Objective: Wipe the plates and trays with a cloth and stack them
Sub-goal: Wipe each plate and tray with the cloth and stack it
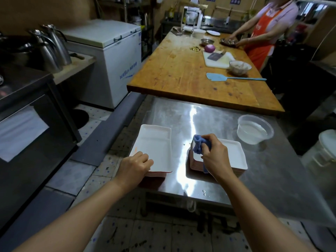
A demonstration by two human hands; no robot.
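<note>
- Head view, right hand [215,155]: fingers are curled round a bunched blue cloth [199,146], which is held against the near-left corner of the right stack of plates [234,155].
- Head view, left hand [135,165]: fingers are bent over the near edge of the left stack of plates [154,144]; whether the top plate is pinched or only steadied cannot be told.
- Step in hand, as judged: the top plate under the cloth hand is being wiped, with the other stack serving either as the finished pile or the supply.
- Next move, as judged: a sweep of the cloth across the white face is called for, then a lift of that plate across the gap to the pile under the other hand, edges squared.
- Surface: a steel table [200,120], wet in patches, is carrying both stacks; beyond the cloth hand a clear tub of water [255,130] is set.
- Room: a wooden worktop [174,70] is butted on farther out, with a blue spatula [218,77], a chopping board [216,60] and a red onion [210,48]; a person in an orange apron [261,42] is at work there. Well off beyond the left hand, a chest freezer [109,57] is stood.
</note>
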